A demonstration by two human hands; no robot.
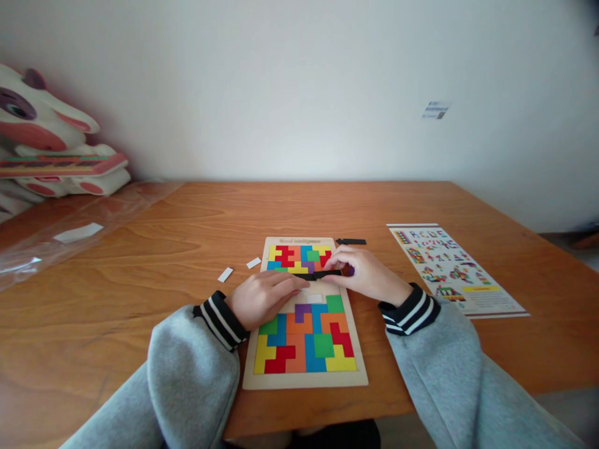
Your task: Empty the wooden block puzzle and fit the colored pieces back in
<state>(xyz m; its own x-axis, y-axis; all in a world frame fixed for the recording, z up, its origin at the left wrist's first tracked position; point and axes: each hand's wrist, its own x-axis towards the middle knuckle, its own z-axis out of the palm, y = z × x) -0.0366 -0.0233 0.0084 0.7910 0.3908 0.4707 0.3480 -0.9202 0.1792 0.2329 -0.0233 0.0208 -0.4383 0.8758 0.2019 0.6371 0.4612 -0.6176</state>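
Observation:
A wooden puzzle board (360, 378) with many coloured blocks lies between my hands. Across its middle runs a thin black strip (327, 274). The fingers of my right hand (367, 271) are pinched on the strip's right part, and a small purple piece (349, 270) shows by the palm. My left hand (264, 298) lies over the board's left side, fingers stretched out toward the right beside the strip's left end; its thumb is hidden. Just below the strip, a small white piece (314, 299) rests on the board.
A second black strip (352, 241) lies past the board's top right corner. White pieces (225, 274) sit left of the board. A printed picture sheet (449, 271) is at right. Clear plastic wrapping (116, 215) and a cow-shaped toy keyboard (60, 165) are at left.

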